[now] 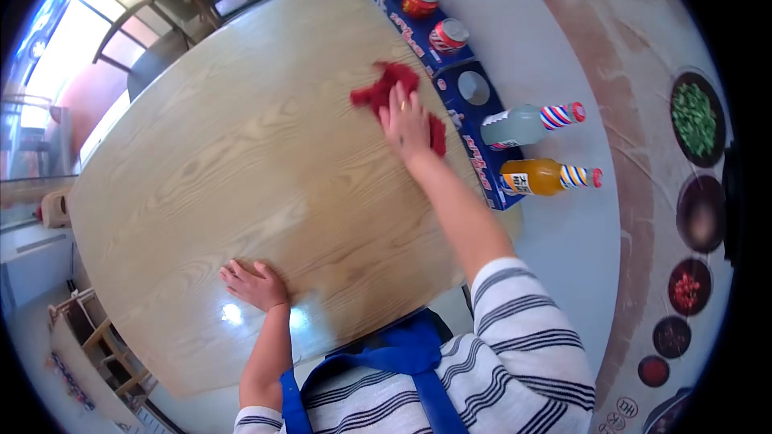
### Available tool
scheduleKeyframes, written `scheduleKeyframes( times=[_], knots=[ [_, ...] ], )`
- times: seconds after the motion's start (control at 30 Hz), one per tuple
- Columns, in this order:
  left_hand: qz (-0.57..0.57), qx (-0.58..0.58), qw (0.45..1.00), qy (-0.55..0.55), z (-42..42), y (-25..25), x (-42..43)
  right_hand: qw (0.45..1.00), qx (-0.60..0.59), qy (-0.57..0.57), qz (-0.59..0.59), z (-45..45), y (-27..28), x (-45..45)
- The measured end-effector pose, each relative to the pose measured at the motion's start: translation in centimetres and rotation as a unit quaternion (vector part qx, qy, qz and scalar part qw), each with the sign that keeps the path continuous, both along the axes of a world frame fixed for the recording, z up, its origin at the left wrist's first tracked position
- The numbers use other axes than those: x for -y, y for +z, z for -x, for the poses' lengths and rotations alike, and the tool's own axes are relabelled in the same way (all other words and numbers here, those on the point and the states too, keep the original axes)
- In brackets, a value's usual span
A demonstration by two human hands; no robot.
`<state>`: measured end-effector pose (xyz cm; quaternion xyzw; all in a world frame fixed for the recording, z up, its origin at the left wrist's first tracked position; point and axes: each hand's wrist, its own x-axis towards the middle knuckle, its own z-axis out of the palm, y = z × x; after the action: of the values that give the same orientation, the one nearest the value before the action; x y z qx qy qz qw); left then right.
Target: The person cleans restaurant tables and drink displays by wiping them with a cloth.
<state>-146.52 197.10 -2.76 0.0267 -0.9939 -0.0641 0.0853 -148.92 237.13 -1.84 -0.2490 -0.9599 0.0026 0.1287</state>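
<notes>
My right hand (408,123) presses a red cloth (388,84) against the wooden tabletop (241,136), near the table's right edge. The cloth is bunched, and parts of it stick out ahead of my fingers and to the right of my wrist. Closer to me on the left, my left hand (256,284) rests on the bare wood with its fingers spread and nothing in it. Beside the cloth, along the table edge, stand blue drink display boxes (469,124).
The boxes hold red cans (448,36), a clear bottle (523,125) and an orange bottle (547,177). Chairs (157,44) stand beyond the table at upper left. Farther right lie bowls of food, one with chopped greens (694,119).
</notes>
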Motion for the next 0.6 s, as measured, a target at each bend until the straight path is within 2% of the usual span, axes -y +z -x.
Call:
scheduleKeyframes(
  times=[0.1,0.13,0.23,0.4,0.5,0.6],
  knots=[
    [-0.003,0.014,1.000,0.000,0.0,0.0,0.1,0.991,0.074,-0.111,-0.022,5.5,0.9,-3.8],
    [0.001,0.011,1.000,0.005,0.0,0.0,0.3,0.990,0.077,-0.112,-0.032,5.6,0.7,-4.7],
    [-0.012,0.007,1.000,-0.004,-0.1,-0.1,0.0,0.991,0.099,-0.087,-0.015,1.2,1.0,-4.3],
    [-0.002,0.011,1.000,0.004,0.0,0.0,0.1,0.986,0.147,-0.071,-0.022,-14.0,1.3,1.8],
    [-0.015,0.009,1.000,0.006,-0.1,0.3,-0.1,0.990,0.138,-0.020,0.011,-16.0,1.8,2.2],
    [-0.006,0.004,1.000,0.007,0.0,0.1,0.0,0.997,0.077,0.005,0.012,-10.6,0.9,-1.1]
  ],
)
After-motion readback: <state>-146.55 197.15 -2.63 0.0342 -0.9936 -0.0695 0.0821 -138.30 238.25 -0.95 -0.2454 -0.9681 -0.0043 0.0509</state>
